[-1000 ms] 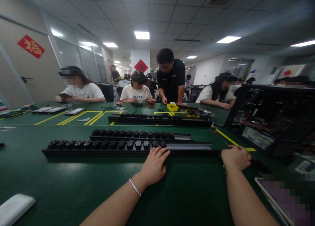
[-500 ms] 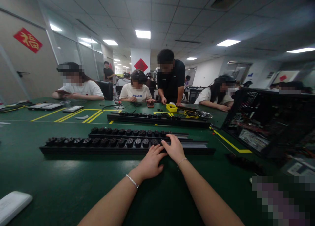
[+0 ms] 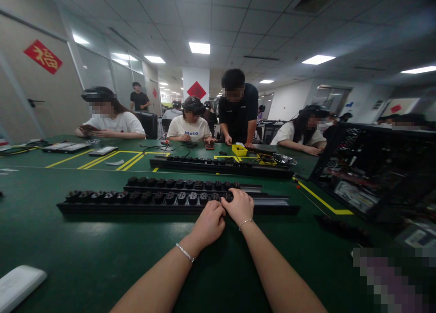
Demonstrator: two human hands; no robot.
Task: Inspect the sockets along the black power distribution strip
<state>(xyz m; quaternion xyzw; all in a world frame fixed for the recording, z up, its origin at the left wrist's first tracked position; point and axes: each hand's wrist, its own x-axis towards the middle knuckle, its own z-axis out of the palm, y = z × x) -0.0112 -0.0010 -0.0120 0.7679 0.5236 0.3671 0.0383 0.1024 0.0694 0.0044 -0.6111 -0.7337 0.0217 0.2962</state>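
Observation:
The front black channel rail [image 3: 136, 207] lies lengthwise before me on the green table, with a row of black socket modules [image 3: 158, 197] standing in it. My right hand [image 3: 241, 207] is at the right end of this row, thumb and fingers closed around a black socket module [image 3: 229, 196]. Just left of it, my left hand [image 3: 208, 223] rests against the rail's front wall with its fingers curled in. Whatever those fingers hold, if anything, is hidden. To the right of my hands the rail's pale inner floor [image 3: 270, 201] shows without modules.
A second filled rail [image 3: 163, 183] lies close behind, and a third [image 3: 221, 166] farther back. An open computer case [image 3: 357, 167] stands at right. Nearby are a yellow bin [image 3: 239, 150] and a white object [image 3: 22, 281]. Several people sit or stand across the table.
My left hand's fingers have curled in from a spread pose. My right hand has closed around the module at the row's end. The view has shifted slightly.

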